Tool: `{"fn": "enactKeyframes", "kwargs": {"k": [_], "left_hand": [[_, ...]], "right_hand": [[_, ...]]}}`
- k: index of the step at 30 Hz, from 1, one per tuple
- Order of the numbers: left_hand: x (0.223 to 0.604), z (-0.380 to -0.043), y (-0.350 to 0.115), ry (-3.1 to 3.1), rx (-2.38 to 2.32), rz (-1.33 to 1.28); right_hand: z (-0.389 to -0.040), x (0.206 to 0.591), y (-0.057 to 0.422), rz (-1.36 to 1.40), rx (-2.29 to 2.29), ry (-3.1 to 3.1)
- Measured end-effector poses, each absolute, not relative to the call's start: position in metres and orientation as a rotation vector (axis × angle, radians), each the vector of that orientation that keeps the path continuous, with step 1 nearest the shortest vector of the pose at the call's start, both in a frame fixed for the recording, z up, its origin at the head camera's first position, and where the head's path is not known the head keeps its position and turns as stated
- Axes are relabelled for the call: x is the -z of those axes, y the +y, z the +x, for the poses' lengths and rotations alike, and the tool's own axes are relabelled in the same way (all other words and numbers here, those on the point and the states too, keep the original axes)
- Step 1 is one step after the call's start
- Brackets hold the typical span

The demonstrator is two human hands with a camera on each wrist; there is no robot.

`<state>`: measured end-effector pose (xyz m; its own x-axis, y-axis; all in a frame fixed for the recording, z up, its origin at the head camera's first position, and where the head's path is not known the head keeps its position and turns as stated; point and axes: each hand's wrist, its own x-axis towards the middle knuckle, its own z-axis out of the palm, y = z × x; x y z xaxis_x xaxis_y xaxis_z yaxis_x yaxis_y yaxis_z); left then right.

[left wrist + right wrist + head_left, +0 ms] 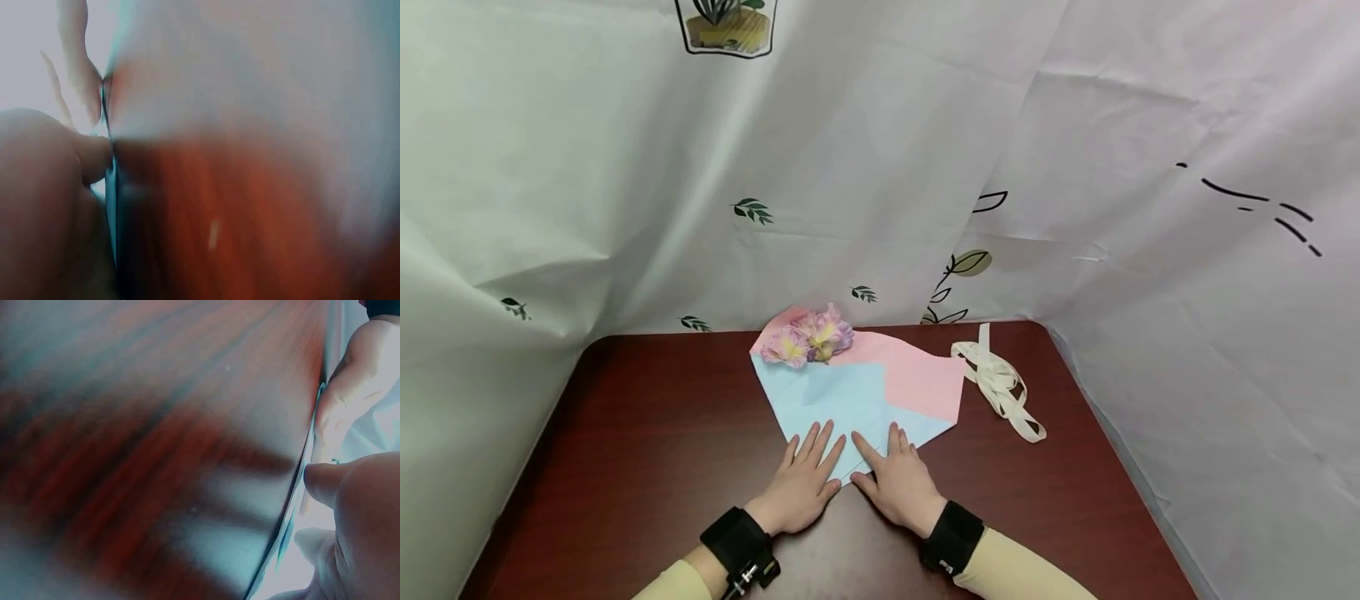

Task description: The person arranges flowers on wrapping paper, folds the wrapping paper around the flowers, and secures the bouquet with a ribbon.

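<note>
Blue and pink wrapping paper [844,392], folded over into a cone shape, lies on the table with its narrow end toward the person. Pink-purple flowers [808,335] poke out at its upper left; their stems are hidden under the blue flap. My left hand [797,492] rests with spread, straight fingers on the paper's lower left. Opposite it, my right hand [901,483] presses the lower right edge, fingers extended and thumb near the bottom tip. Both wrist views show thumbs and fingers against the paper's edge, partly blurred.
A loose heap of cream ribbon [998,379] lies right of the paper. The dark red-brown table [655,433] has a rounded back edge, with a white printed cloth [865,167] hanging behind it. Black straps with cameras are on both wrists.
</note>
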<state>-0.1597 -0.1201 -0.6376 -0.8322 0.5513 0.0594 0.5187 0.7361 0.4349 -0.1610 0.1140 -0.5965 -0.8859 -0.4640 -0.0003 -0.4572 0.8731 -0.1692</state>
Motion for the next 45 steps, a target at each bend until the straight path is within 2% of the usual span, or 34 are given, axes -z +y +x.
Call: {"fn": "enactKeyframes", "kwargs": {"k": [7, 19, 32, 45], "left_hand": [[0.637, -0.152, -0.112, 2.911, -0.759, 0.769], [0.636, -0.149, -0.133, 2.882, -0.762, 0.787], [0.639, -0.142, -0.135, 2.984, -0.682, 0.640], [0.617, -0.139, -0.134, 2.916, -0.728, 0.468]], "right_hand": [[-0.161, 0.596, 0.114, -0.743, 0.246, 2.999], [-0.161, 0.597, 0.115, -0.759, 0.211, 2.989], [-0.161, 0.597, 0.113, -0.764, 0.197, 3.061], [-0.162, 0.599, 0.112, -0.746, 0.184, 3.093]]}}
